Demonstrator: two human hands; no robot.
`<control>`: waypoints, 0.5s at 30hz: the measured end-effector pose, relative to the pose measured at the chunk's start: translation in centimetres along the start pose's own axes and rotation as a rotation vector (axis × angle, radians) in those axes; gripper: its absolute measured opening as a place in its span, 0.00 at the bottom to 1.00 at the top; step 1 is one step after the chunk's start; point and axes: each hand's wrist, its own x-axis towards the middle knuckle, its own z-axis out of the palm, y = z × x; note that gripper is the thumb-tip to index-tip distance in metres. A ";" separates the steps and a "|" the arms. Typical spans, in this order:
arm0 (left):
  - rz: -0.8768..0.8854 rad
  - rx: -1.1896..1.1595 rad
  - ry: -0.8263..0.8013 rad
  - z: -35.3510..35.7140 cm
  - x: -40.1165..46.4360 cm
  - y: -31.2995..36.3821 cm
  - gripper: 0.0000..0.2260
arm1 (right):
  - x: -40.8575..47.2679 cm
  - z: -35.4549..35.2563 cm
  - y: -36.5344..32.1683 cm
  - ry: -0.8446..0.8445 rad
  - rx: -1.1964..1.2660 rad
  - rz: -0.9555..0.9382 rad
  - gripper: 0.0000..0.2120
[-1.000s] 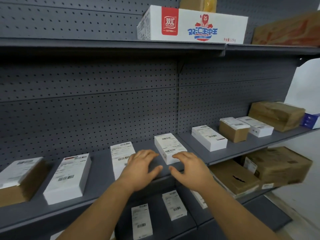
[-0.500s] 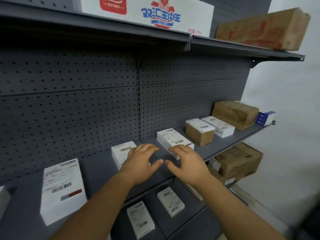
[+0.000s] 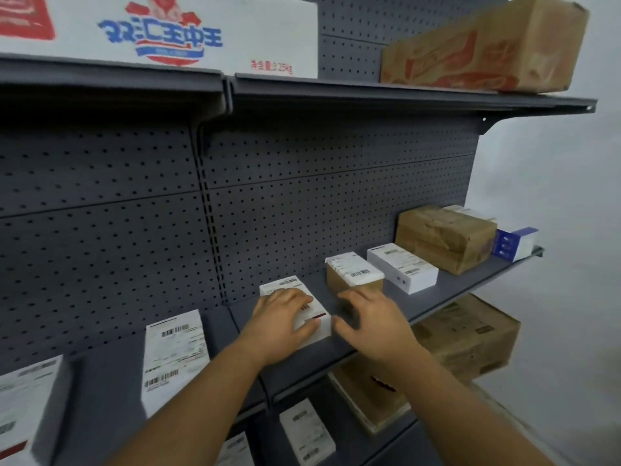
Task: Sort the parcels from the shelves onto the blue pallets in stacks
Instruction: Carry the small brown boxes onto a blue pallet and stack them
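1. The left hand (image 3: 285, 319) is laid on top of a small white parcel (image 3: 297, 309) on the middle shelf (image 3: 453, 290); its fingers are lightly bent over the labelled top and the thumb lies along the near edge. Whether the parcel is gripped or only touched cannot be told.
2. The right hand (image 3: 369, 319) is held just beside the parcel's right side, fingers spread and loosely curved, with nothing held. Contact between its thumb and the parcel's near corner cannot be made out.
3. The parcel is seen flat on the shelf, near its front edge, not yet lifted.
4. To its right a brown box with a white label (image 3: 353, 275) stands just beside the right hand's fingertips, followed by a white box (image 3: 403, 269), a large taped brown carton (image 3: 443, 237) and a blue-and-white box (image 3: 515, 243).
5. To the left, further white labelled parcels (image 3: 174, 354) are seen on the same shelf level; more parcels and cartons lie on the shelf below, and a printed white carton (image 3: 188, 31) and a brown carton (image 3: 484, 48) on the top shelf.
6. No blue pallet is in view.
7. The step in hand is judged to be the picking of this parcel. For the next move, the parcel's two sides would need to be clasped, the box lifted clear without the brown box being knocked, and then carried away to a pallet out of view.
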 end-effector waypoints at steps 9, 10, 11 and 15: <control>-0.113 0.015 0.024 3.8 4.7 3.1 0.23 | 4.0 1.2 5.7 0.104 -0.043 -0.065 0.27; -0.120 0.020 0.023 4.1 4.8 3.0 0.23 | 4.4 1.5 6.1 0.115 -0.031 -0.068 0.26; -0.128 0.023 0.020 4.3 4.9 3.0 0.23 | 4.8 1.8 6.4 0.122 -0.025 -0.071 0.26; -0.166 0.039 0.000 4.9 5.5 2.8 0.32 | 6.2 3.0 7.8 0.113 -0.035 -0.071 0.28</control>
